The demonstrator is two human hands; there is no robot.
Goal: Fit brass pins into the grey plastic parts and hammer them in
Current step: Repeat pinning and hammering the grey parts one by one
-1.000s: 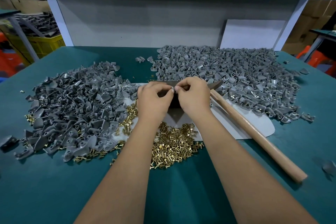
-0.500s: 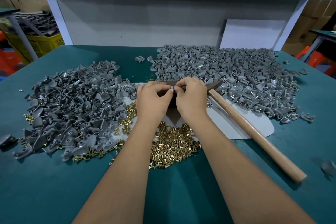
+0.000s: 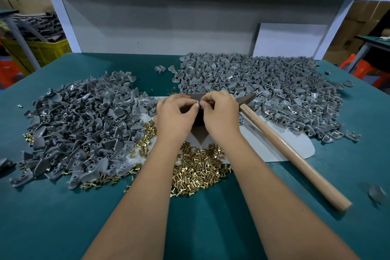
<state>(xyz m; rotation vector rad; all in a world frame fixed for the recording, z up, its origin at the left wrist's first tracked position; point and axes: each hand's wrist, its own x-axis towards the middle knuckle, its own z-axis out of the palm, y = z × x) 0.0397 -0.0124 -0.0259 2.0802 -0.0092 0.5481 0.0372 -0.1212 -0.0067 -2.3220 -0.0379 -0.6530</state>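
Pinching together at the middle of the green table, the left hand and right hand meet fingertip to fingertip, fingers curled, with a small grey plastic part nipped between them; whether a pin already sits in it is too small to tell

Directly under the fingers stands a dark metal block, its pointed end showing below the wrists, on a white sheet

Just beneath the wrists lies the heap of brass pins, spilling leftwards under the left forearm

Left of the fingers spreads one pile of grey parts; beyond and to the right of the fingers spreads a larger pile

The hammer lies untouched just right of the right hand, its head close to the knuckles and its wooden handle slanting away towards the near right

A yellow crate stands off the table, far left of the fingers
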